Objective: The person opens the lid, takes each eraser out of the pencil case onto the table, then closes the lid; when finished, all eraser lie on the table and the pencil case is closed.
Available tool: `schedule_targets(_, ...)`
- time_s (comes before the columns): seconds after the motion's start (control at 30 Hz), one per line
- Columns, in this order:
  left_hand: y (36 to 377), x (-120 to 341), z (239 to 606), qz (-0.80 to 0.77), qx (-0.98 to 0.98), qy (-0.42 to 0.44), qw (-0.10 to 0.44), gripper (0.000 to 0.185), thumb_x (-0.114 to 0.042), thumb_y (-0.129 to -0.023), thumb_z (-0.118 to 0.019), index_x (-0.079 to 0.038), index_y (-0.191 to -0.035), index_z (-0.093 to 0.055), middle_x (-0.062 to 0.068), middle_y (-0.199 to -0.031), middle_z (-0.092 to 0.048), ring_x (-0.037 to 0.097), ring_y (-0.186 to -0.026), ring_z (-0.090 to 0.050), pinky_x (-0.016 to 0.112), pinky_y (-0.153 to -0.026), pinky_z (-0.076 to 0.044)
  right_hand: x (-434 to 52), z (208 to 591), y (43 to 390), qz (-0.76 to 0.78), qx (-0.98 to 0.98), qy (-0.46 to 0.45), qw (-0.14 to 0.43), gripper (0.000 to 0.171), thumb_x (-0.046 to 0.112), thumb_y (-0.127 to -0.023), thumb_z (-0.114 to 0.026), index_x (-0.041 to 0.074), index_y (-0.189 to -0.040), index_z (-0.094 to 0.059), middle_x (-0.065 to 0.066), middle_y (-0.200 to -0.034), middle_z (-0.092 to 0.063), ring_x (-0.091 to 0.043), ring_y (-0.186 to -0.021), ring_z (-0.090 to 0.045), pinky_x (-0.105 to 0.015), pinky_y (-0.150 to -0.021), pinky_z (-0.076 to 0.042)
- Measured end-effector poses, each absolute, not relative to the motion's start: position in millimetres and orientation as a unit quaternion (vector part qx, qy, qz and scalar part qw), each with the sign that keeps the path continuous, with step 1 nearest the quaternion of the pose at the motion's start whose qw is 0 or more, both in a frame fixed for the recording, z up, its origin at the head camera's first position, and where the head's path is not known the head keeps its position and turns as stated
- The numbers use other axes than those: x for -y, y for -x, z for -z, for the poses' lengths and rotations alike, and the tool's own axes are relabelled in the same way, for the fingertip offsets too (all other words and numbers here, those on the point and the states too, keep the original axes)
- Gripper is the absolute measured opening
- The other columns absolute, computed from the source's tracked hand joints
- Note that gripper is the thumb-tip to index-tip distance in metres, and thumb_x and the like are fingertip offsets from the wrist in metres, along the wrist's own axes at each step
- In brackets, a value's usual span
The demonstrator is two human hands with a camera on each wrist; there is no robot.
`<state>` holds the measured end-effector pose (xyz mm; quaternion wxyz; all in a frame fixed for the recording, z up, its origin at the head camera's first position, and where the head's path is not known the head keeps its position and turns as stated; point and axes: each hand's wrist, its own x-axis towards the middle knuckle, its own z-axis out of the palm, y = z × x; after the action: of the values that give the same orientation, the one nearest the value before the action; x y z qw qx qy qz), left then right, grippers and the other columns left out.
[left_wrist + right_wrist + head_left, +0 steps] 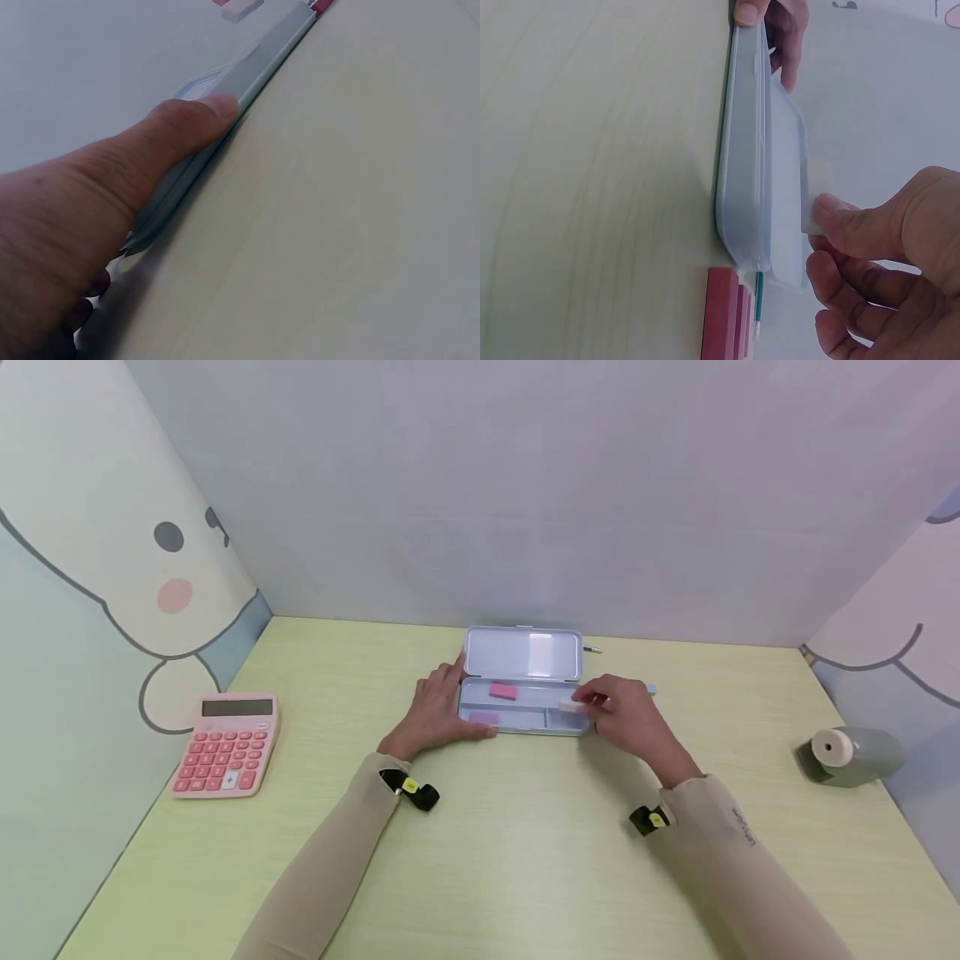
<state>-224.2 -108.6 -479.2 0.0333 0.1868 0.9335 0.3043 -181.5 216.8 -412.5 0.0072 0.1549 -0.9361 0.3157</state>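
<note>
A pale blue pencil case [522, 731] lies with its lid [498, 652] folded back. A pink eraser-like block [502, 692] sits in its rear compartment and a lilac block [483, 718] in the front left one. My left hand [435, 714] holds the case's left end, thumb on the front edge, other fingers along the side. Over the case's right part, my right hand [622, 714] pinches a small white block [568, 705], likely an eraser, between thumb and fingers. In the right wrist view this block [810, 217] appears raised above the case.
A pen tip [592, 649] shows behind the lid. Beside the case's right end are a dark pink block [720, 315] and, partly hidden, a light blue item [651, 689]. A pink calculator [225, 747] lies left; a grey-green cylindrical object [855, 756] lies right. A wall stands behind.
</note>
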Motion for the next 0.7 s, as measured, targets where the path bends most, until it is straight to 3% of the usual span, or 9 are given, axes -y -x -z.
schedule_targets(0.2, 223, 108, 478, -0.306, -0.934, -0.183, 0.036, 0.145, -0.066, -0.07, -0.091, -0.018, -0.175, -0.003, 0.016, -0.157, -0.046, 0.035, -0.144, -0.044, 0.055, -0.125, -0.029, -238, 410, 177, -0.304, 0.944, -0.126, -0.01, 0.015, -0.002, -0.094, -0.076, 0.002, -0.108, -0.081, -0.02, -0.114, -0.079, -0.028, -0.091, -0.069, -0.032, -0.075, -0.051)
schedule_targets(0.43, 223, 107, 477, -0.306, -0.934, -0.18, 0.04, 0.145, -0.066, -0.07, -0.091, -0.019, -0.175, -0.002, 0.016, -0.158, -0.045, 0.035, -0.144, -0.043, 0.054, -0.125, -0.028, -267, 410, 172, -0.267, 0.955, -0.13, -0.011, 0.016, -0.001, -0.094, -0.072, 0.002, -0.108, -0.08, -0.016, -0.102, -0.077, -0.027, -0.089, -0.066, -0.036, -0.077, -0.05)
schedule_targets(0.7, 222, 108, 478, -0.305, -0.935, -0.176, 0.04, 0.146, -0.067, -0.069, -0.091, -0.019, -0.175, -0.003, 0.016, -0.16, -0.044, 0.035, -0.144, -0.043, 0.054, -0.125, -0.029, -295, 418, 167, -0.252, 0.96, -0.122, -0.023, 0.013, 0.002, -0.097, -0.071, 0.004, -0.106, -0.081, -0.012, -0.098, -0.078, -0.024, -0.09, -0.066, -0.032, -0.076, -0.05)
